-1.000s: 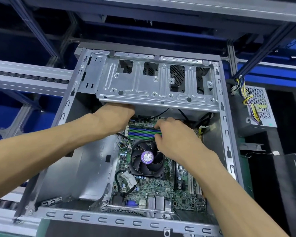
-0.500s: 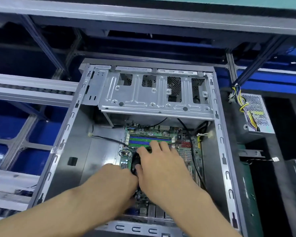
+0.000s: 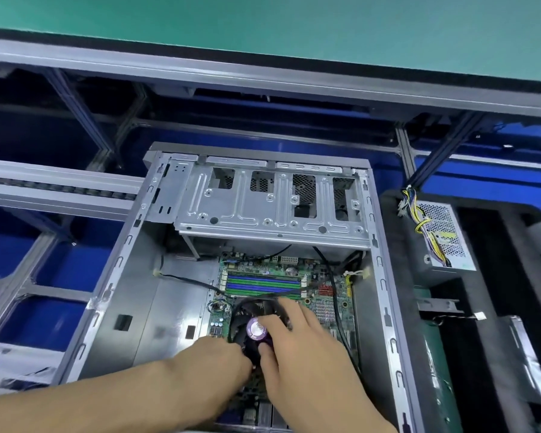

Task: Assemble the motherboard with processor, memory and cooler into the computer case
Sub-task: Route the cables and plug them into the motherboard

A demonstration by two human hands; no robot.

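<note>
An open grey computer case (image 3: pixel 113 276) lies on its side before me. The green motherboard (image 3: pixel 325 295) sits inside on the right, with green and blue memory slots (image 3: pixel 263 284) at its far end. A black cooler fan with a purple hub sticker (image 3: pixel 256 329) is at the board's middle. My right hand (image 3: pixel 297 348) rests on the fan's right side, fingers spread, thumb by the hub. My left hand (image 3: pixel 219 354) touches the fan's near left edge, its fingers hidden underneath. Black cables (image 3: pixel 334 285) cross the board.
A metal drive cage (image 3: pixel 272 210) spans the case's far end above the board. A power supply with yellow wires (image 3: pixel 441 235) stands to the right outside the case. Aluminium frame rails (image 3: pixel 60 192) run on the left, a green surface (image 3: pixel 294 26) overhead.
Both hands pulled back from the memory slots under the drive cage to the cooler fan. The fan hub sticker, covered half a second ago, shows again. The view tilted upward.
</note>
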